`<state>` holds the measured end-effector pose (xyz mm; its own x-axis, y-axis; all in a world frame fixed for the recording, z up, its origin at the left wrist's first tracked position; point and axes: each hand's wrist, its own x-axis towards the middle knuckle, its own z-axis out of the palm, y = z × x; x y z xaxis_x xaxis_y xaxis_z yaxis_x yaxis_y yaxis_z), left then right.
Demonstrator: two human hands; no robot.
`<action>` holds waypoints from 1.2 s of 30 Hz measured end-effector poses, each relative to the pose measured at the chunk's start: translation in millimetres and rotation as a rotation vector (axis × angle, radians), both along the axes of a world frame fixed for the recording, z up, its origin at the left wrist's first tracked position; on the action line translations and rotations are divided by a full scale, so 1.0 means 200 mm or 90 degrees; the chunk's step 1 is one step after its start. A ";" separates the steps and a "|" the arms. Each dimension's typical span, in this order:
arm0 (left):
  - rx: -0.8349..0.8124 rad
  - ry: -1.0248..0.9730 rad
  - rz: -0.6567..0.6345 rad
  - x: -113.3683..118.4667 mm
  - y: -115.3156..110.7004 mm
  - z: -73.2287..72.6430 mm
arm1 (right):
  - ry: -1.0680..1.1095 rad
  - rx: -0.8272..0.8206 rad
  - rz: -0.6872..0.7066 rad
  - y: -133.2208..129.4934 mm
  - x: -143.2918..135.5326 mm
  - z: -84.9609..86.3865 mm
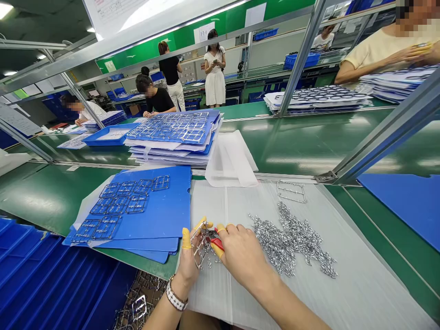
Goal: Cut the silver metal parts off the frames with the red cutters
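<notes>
"Fingers [186,239], in the head view?"

"Left hand [189,264] grips a metal frame [197,253]; right hand [244,250] is closed around a red-handled tool [217,243]."

"How does the frame lie?"

"Tilted above the pale sheet [237,293], just left of the right hand; the left is nearer, touching it. Long axis, can't tell. Loose metal pieces [288,238] lie rightward."

"Writing?"

"Overhead notice [115,11] has print, none legible."

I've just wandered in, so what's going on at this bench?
A person's left hand holds a metal frame, while the right hand holds a red-handled tool up to it. To the right, a heap of small shiny pieces lies on a white sheet, with a lone frame beyond it. More frames lie in rows on a blue board to the left.
</notes>
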<state>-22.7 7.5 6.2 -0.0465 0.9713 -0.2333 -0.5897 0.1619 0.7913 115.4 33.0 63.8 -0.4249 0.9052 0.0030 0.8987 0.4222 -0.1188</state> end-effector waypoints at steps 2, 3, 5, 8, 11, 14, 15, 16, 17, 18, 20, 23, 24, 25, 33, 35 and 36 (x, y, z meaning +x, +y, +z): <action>-0.018 -0.009 0.005 -0.01 0.00 0.01 | -0.008 0.013 -0.004 -0.01 0.01 -0.01; -0.029 -0.020 0.007 -0.02 0.00 0.01 | -0.009 0.016 -0.009 -0.01 0.01 -0.01; -0.041 -0.059 0.001 -0.04 0.01 0.02 | -0.007 0.016 -0.016 -0.02 0.03 -0.02; -0.036 -0.131 -0.012 -0.07 0.03 0.03 | 0.002 0.010 -0.017 -0.04 0.05 -0.04; -0.030 -0.157 -0.008 -0.07 0.04 0.04 | 0.013 -0.007 -0.017 -0.05 0.04 -0.06; -0.024 -0.142 -0.004 -0.05 0.03 0.04 | 0.020 -0.021 -0.018 -0.05 0.03 -0.06; -0.023 -0.135 -0.001 -0.04 0.03 0.04 | 0.021 -0.022 -0.017 -0.05 0.03 -0.06; -0.022 -0.127 0.003 -0.04 0.03 0.04 | 0.021 -0.022 -0.017 -0.05 0.02 -0.06; -0.021 -0.118 0.007 -0.03 0.03 0.04 | 0.020 -0.021 -0.016 -0.05 0.02 -0.06; -0.020 -0.108 0.012 -0.02 0.02 0.04 | 0.018 -0.020 -0.015 -0.05 0.02 -0.06; -0.016 -0.085 0.023 -0.02 0.02 0.03 | 0.009 -0.019 -0.011 -0.05 0.01 -0.05; -0.006 -0.066 0.033 -0.02 0.02 0.03 | 0.000 -0.023 -0.002 -0.04 0.01 -0.03; -0.004 -0.067 0.033 -0.02 0.03 0.03 | 0.000 -0.023 -0.002 -0.04 0.01 -0.02; -0.001 -0.071 0.035 -0.03 0.03 0.03 | 0.001 -0.020 -0.003 -0.05 0.01 -0.01; 0.015 -0.075 0.072 -0.03 0.06 0.04 | 0.040 -0.022 0.017 -0.11 -0.02 -0.03; 0.015 -0.067 0.081 -0.03 0.07 0.03 | 0.046 -0.023 0.017 -0.11 -0.03 -0.04; 0.015 -0.063 0.085 -0.02 0.07 0.03 | 0.047 -0.023 0.018 -0.11 -0.04 -0.05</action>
<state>-27.5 20.9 12.8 -0.1533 0.9633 -0.2204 -0.6802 0.0590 0.7306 107.8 11.6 54.3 -0.4494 0.8933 0.0036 0.8749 0.4410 -0.2003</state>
